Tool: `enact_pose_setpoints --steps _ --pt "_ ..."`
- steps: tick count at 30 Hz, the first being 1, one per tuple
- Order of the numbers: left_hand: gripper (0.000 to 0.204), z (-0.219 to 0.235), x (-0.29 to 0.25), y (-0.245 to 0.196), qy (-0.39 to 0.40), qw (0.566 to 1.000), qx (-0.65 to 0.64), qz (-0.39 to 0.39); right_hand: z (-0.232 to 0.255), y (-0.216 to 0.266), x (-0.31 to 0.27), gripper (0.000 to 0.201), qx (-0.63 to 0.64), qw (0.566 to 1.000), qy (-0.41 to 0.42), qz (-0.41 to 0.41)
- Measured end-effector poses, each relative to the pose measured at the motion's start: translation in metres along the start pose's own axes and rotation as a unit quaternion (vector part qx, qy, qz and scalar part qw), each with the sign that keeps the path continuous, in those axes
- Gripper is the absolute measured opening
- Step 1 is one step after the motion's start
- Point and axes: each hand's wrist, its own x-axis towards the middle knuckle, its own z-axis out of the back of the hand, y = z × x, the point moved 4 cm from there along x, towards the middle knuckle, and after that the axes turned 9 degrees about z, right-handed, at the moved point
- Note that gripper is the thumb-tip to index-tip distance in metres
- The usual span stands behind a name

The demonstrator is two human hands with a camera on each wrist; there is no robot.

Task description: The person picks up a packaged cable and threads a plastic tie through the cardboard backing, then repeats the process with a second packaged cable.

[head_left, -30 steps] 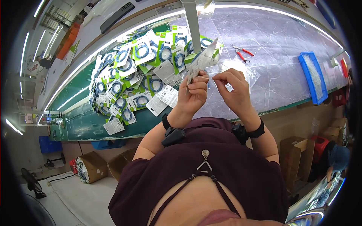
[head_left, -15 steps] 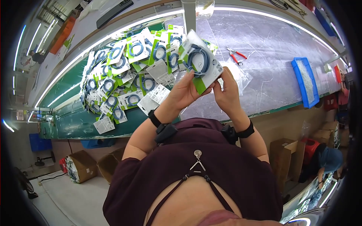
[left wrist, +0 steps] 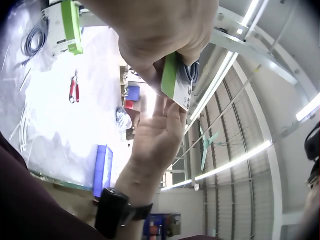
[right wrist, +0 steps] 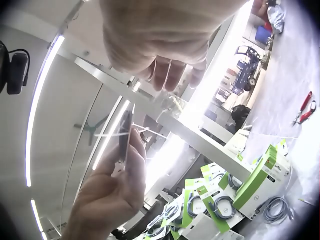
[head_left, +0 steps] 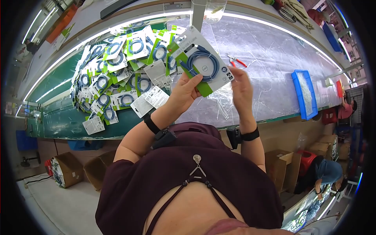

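My left hand (head_left: 184, 92) grips a carded USB-C cable (head_left: 203, 62) by its lower left side, thumb across the front. The card faces me, tilted, with green along one edge and a coiled blue-grey cable on it. Blurred at the card's right edge is my right hand (head_left: 243, 88), its fingers loosely extended. In the right wrist view, the right hand's fingers (right wrist: 172, 75) hang apart from the card, which shows edge-on. Thin white strips (right wrist: 112, 134) stick out beside the card there.
A large heap of similar carded cables (head_left: 135, 47) covers the table's left side. Red-handled cutters (head_left: 239, 62) lie beyond my right hand. White strips (head_left: 222, 107) lie near the front edge, and a blue tray (head_left: 299, 94) stands at right. An upright post (head_left: 197, 17) rises behind the card.
The card has turned from edge-on to show its front. My right hand, earlier pinching a thin white strip, then held the card's lower edge, and now is at its right edge.
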Motion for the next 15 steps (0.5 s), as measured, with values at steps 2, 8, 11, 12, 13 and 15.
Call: enact_pose_setpoints --steps 2,8,11,12,13,15 --pt "0.031 -0.002 -0.004 -0.004 -0.052 0.993 0.086 -0.055 0.003 0.017 0.007 0.039 -0.059 0.998 -0.016 0.032" --pt "0.031 -0.008 -0.005 -0.005 -0.074 0.969 0.191 -0.138 -0.020 0.054 0.021 0.052 -0.253 0.962 0.058 0.088" --pt "0.031 -0.009 -0.009 -0.010 -0.064 0.955 0.229 -0.177 -0.024 0.032 0.014 0.055 -0.109 0.993 0.042 0.022" --pt "0.031 -0.008 -0.010 -0.010 -0.066 0.955 0.226 -0.178 -0.024 0.025 0.011 0.057 -0.037 0.999 0.033 -0.014" --pt "0.032 -0.007 -0.011 -0.011 -0.073 0.956 0.223 -0.174 -0.025 0.023 0.010 0.057 -0.037 0.999 0.035 -0.014" --pt "0.032 -0.005 -0.012 -0.013 -0.085 0.958 0.218 -0.167 -0.023 0.022 0.010 0.054 -0.022 1.000 0.014 0.004"
